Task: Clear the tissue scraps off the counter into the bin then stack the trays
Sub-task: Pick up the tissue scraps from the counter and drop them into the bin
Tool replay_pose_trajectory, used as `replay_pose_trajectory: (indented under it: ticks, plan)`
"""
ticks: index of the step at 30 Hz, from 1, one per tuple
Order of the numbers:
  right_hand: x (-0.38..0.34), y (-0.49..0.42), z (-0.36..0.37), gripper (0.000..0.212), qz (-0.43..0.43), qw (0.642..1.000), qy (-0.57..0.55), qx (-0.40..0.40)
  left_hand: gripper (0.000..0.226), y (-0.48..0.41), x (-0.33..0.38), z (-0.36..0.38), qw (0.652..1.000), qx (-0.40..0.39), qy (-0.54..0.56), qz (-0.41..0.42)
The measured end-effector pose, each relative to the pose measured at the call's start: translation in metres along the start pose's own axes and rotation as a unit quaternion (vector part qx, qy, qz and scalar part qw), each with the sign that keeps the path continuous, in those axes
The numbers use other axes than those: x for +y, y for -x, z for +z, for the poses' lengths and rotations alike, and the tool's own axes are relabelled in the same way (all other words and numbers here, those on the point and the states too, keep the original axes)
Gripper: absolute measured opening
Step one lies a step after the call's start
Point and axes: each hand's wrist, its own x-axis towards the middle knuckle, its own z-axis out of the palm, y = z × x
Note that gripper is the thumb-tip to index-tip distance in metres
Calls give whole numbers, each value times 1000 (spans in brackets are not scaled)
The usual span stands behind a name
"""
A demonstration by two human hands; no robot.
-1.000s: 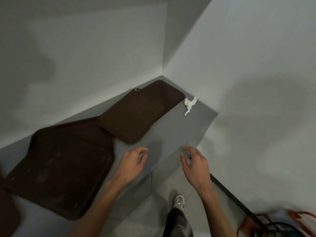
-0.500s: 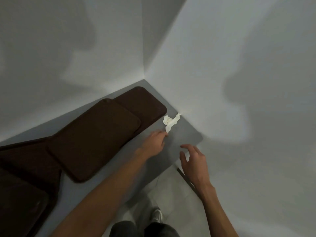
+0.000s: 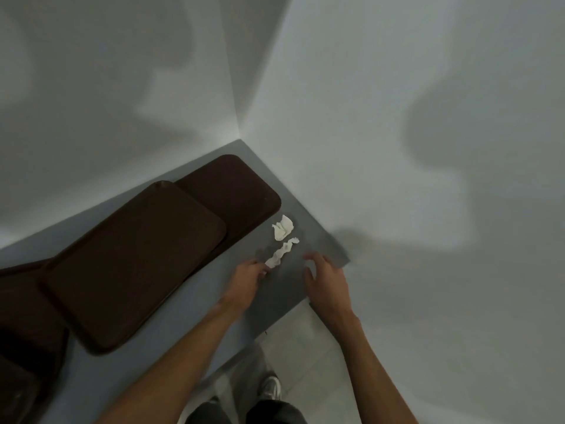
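Since half a second ago the right hand [image 3: 325, 278] has come forward over the counter, and the tissue, which looked like one lump then, now shows as two pieces.

The fingertips [image 3: 262, 268] of the left hand [image 3: 246, 281] are closed on the near end of the tissue strip [image 3: 282, 254]; it looks like a pinch between thumb and finger, though the contact is small in the picture. The right hand holds nothing: its fingers are loosely curled and relaxed, just beside the strip on its right side.

The strip lies on the grey counter [image 3: 318, 237]. Its long axis runs from the left fingertips away and to the right, toward the corner of the walls. Just beyond its far end, apart from it, lies the crumpled scrap [image 3: 282, 228], near the corner of the far tray [image 3: 232, 188]. A second dark tray [image 3: 137, 264] overlaps that one on the left.

I judge that the crumpled scrap is the next thing to collect. It lies straight ahead of both hands, and the right hand is free, so it is the better one to reach it. The bin is not in view.
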Motion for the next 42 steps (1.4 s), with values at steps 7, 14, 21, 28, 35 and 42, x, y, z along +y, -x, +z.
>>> replay_pose_trajectory:
  ticks: [7, 14, 21, 28, 35, 42]
  plan:
    - [-30, -97, 57, 52, -61, 990, 92, -90, 25, 55, -20, -43, 982, 161, 94, -18]
    - [-49, -71, 99, 29, -43, 993, 85, -70, 31, 135, -53, -91, 945, 272, 168, -65]
    - [-117, 54, 135, 17, -51, 996, -45, -64, 29, 275, -103, -117, 888, 355, 257, -142]
    - [-249, 238, 188, 26, -158, 972, -131, -116, 28, 482, -169, -117, 814, 468, 287, -192]
    - [-365, 420, 269, 27, -258, 916, -197, -235, 27, 694, -233, -108, 731, 561, 265, -283]
    - [-454, 558, 367, 22, -337, 860, -189, -333, 24, 873, -306, -98, 631, 642, 237, -366]
